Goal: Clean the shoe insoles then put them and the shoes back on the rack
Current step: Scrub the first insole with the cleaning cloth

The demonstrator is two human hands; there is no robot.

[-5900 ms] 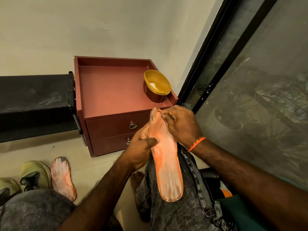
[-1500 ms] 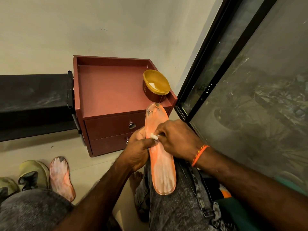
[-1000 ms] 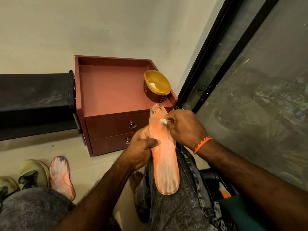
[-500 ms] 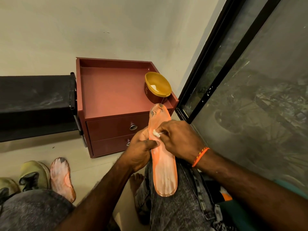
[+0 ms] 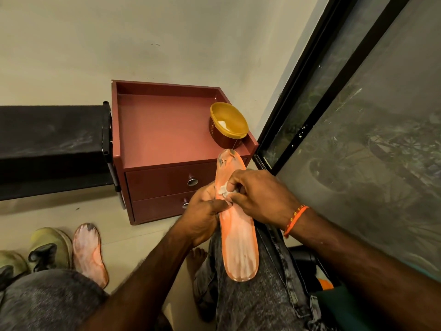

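Gripping, left hand (image 5: 202,218): my fingers clasp the orange insole (image 5: 236,225) on my knee.
Right hand (image 5: 257,197): pinching a white wad (image 5: 223,188) against it.

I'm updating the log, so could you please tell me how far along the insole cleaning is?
Done: none shown finished. In hand: the left hand steadies an orange insole on the knee while the right hand rubs it with a white wad. Left: the second insole and shoes lie on the floor, not yet racked.

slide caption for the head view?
Left hand steadies an orange insole on the lap; right hand rubs it with a small white wad.
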